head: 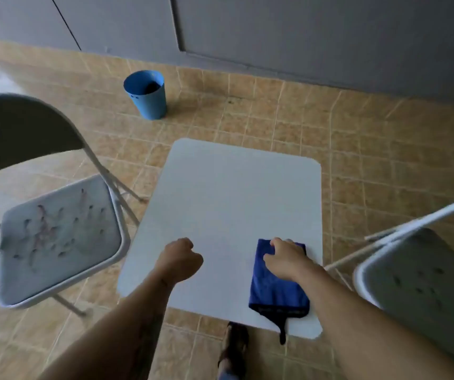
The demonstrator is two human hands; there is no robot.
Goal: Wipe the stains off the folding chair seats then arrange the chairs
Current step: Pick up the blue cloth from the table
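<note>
A folded dark blue cloth (pixel 278 294) lies on the near right part of a small white table (pixel 228 201). My right hand (pixel 286 260) rests on the cloth's far end with its fingers curled over it. My left hand (pixel 180 259) is a closed fist above the table's near left, holding nothing. A grey folding chair (pixel 58 237) stands to the left, its seat covered in dark and reddish stains. Another folding chair (pixel 426 281) stands at the right edge, with a few dark spots on its seat.
A blue bucket (pixel 146 94) stands on the tan tiled floor beyond the table, near the grey wall. My foot (pixel 235 344) is just under the table's near edge. Open floor lies between the table and the wall.
</note>
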